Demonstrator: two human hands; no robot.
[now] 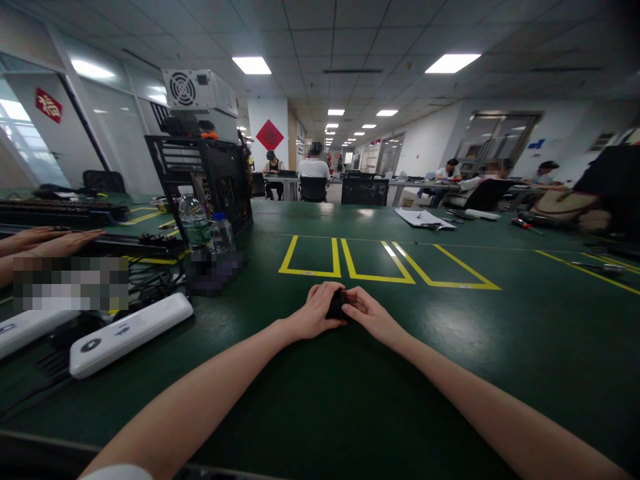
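A small black object (336, 305) is between my two hands, just above or on the green table (320, 407); its kind cannot be made out. My left hand (314, 313) curls around its left side, thumb toward me and fingers over the far side. From the right, the bent fingers of my right hand (367, 311) press against it near its edge. Both hands partly cover the object. Beyond them, yellow tape outlines (310, 273) are marked on the table.
At left stand an open black computer case (227, 180), a water bottle (197, 223) and a blue-capped bottle (221, 233). A white elongated device (131, 335) lies nearer, with a co-worker's hands (60, 247) beyond it. A clipboard (424, 218) lies far right; a screwdriver-like tool (600, 268) is at right.
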